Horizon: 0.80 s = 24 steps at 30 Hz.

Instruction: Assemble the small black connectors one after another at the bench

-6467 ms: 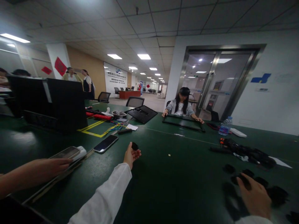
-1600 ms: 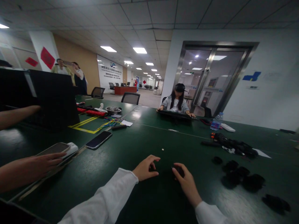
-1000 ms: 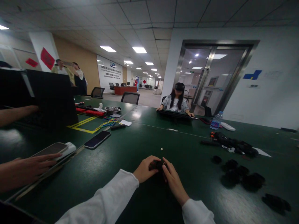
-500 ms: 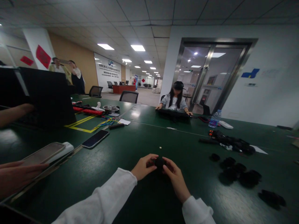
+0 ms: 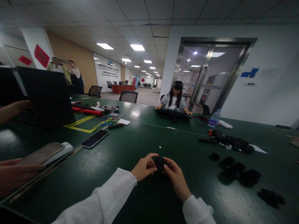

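Observation:
Low over the dark green table, I hold a small black rounded part (image 5: 160,162); its exact kind is too dark to make out. My right hand (image 5: 175,175) pinches it from the right between thumb and fingers. Around its left side curve the index finger and thumb of my left hand (image 5: 144,167), fingertips at its edge. Just beyond the part, a tiny pale piece (image 5: 160,147) lies on the table. Several more black parts (image 5: 249,178) are scattered to the right of my hands.
Black gear (image 5: 233,141) and a water bottle (image 5: 214,118) stand at the right. Left are a phone (image 5: 95,138), coloured cables (image 5: 106,122), a metal bowl (image 5: 110,109) and another person's hand (image 5: 20,174) with a phone. Across the table sits a person (image 5: 174,99) at a dark panel.
The black part has turned slightly between my fingers, showing a different side. My left fingertips have loosened a little. The view has shifted very slightly.

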### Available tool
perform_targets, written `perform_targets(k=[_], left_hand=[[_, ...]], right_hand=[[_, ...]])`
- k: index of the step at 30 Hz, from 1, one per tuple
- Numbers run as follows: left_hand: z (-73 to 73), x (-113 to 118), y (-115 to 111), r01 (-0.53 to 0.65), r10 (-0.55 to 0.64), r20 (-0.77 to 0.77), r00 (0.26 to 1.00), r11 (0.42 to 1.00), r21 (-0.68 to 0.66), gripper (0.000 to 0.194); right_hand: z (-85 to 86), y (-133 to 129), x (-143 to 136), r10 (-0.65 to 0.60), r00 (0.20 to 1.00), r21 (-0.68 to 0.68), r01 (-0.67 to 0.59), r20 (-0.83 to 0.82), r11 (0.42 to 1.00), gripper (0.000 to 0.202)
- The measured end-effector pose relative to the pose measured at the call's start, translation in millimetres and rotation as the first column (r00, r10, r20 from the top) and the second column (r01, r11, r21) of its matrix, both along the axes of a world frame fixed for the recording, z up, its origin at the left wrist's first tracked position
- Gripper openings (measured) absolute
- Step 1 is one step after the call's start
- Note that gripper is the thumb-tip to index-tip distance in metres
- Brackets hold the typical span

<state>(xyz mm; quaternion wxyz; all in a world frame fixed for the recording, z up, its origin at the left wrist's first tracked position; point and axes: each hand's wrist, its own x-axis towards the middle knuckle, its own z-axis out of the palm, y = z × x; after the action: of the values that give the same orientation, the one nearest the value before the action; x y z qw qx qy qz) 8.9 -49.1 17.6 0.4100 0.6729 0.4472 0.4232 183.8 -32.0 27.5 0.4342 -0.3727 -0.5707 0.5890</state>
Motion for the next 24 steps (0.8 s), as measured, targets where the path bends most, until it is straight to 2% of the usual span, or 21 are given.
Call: perform_targets(k=[4, 9, 15, 20, 24], left_hand=[[3.0, 0, -2, -0.007, 0.007, -0.014, 1.000, 1.000, -0.007, 0.037], [3.3, 0, -1, -0.012, 0.011, -0.020, 1.000, 0.999, -0.044, 0.033], [3.8, -3, -1, -0.029, 0.028, -0.021, 0.999, 0.997, -0.067, 0.027], [3.5, -3, 0, -0.082, 0.077, -0.085, 0.993, 0.995, -0.054, 0.035], [3.2, -3, 1, -0.088, 0.092, -0.120, 0.989, 0.995, 0.039, 0.042]], right_hand=[[-4.0, 2, 2, 0.027, 1.000, -0.026, -0.027, 0.007, 0.999, 0.040], [-7.3, 3, 3, 0.042, 0.999, -0.014, -0.042, 0.015, 0.999, 0.038], [4.3, -3, 3, 0.076, 0.996, -0.012, -0.075, 0.052, 0.997, 0.039], [8.6, -5, 4, 0.111, 0.988, -0.007, -0.111, 0.111, 0.994, 0.038], [6.1, -5, 3, 0.107, 0.986, 0.023, -0.111, 0.124, 0.994, 0.037]])
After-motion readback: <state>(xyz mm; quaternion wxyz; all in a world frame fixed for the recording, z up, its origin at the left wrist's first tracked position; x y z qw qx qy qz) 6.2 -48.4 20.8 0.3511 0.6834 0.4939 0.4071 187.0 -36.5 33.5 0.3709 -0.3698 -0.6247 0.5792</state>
